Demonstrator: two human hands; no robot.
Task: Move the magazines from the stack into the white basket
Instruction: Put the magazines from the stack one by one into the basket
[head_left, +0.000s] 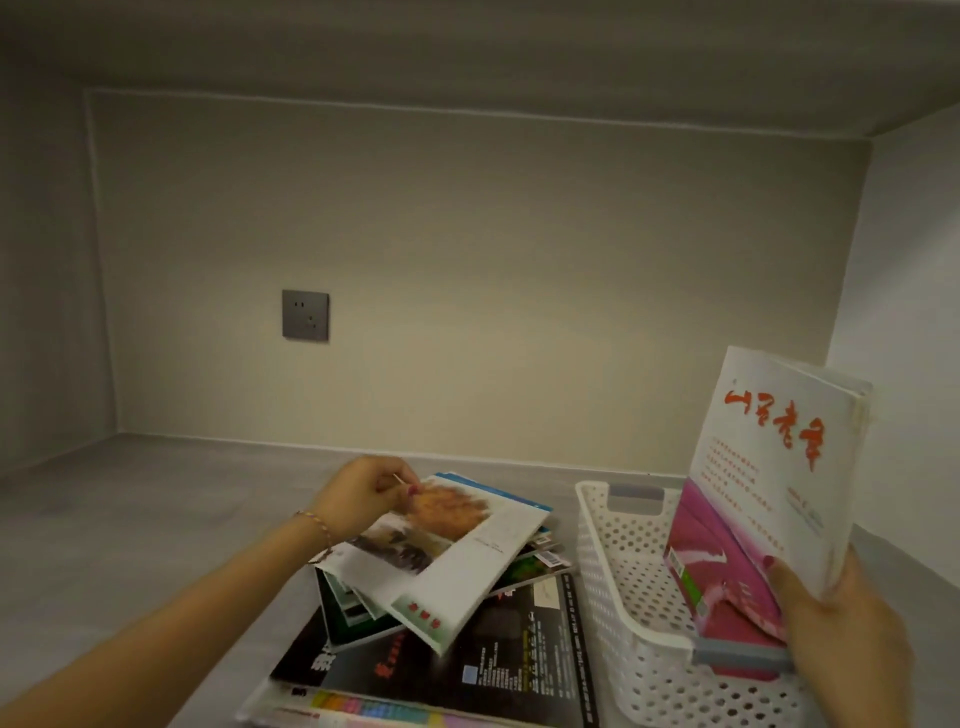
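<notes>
A stack of magazines (519, 654) lies on the grey surface, a black-covered one lowest in sight. My left hand (363, 493) pinches the far edge of a white magazine with an orange picture (457, 540) and lifts it off the stack, tilted. To the right stands the white perforated basket (618, 587). My right hand (831, 618) grips a white magazine with red characters (774, 467) together with a pink one (722, 566), held upright over the basket's right side. Whether their lower edges touch the basket floor is hidden.
The scene sits in a recessed nook with walls left, behind and right, and a low ceiling. A grey wall socket (305, 315) is on the back wall. The grey surface (156, 519) stretches to the left of the stack.
</notes>
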